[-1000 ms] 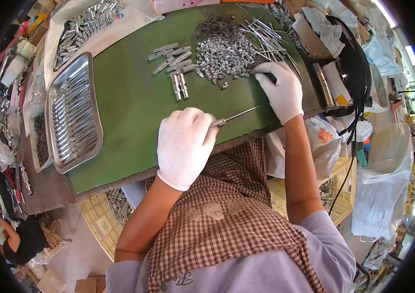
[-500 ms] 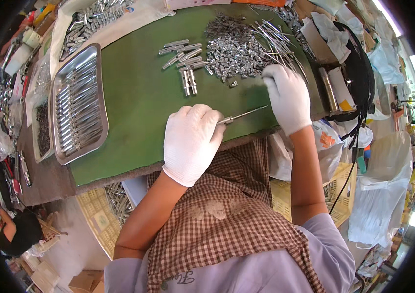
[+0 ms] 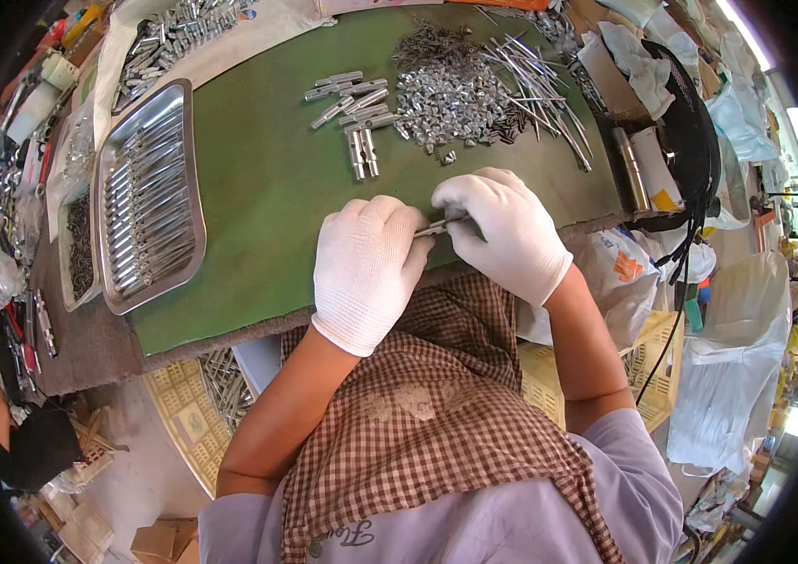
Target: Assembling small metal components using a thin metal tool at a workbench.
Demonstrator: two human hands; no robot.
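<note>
My left hand [image 3: 364,268], in a white glove, is closed round a slim metal tube [image 3: 431,229] above the near edge of the green mat. Only the tube's right end shows; the rest is inside my fist. My right hand [image 3: 510,226], gloved too, meets that end with thumb and fingers pinched. What lies in this pinch is hidden, and the thin rod is out of sight behind the fingers. Just beyond my hands, two short metal tubes [image 3: 361,154] lie side by side. A heap of small silvery metal pieces [image 3: 451,105] spreads past them.
A steel tray [image 3: 200,226] of lined-up metal rod pieces stands at left. More short tubes [image 3: 347,92] lie behind the pair. Long thin rods [image 3: 549,103] and dark small pins [image 3: 432,47] flank the heap. At right are a metal cylinder [image 3: 632,169] and black cables [image 3: 700,188].
My right hand has come from beside the small pieces, down and left, to the tube's end. The thin rod that stuck out there is now covered. My left hand has hardly moved.
</note>
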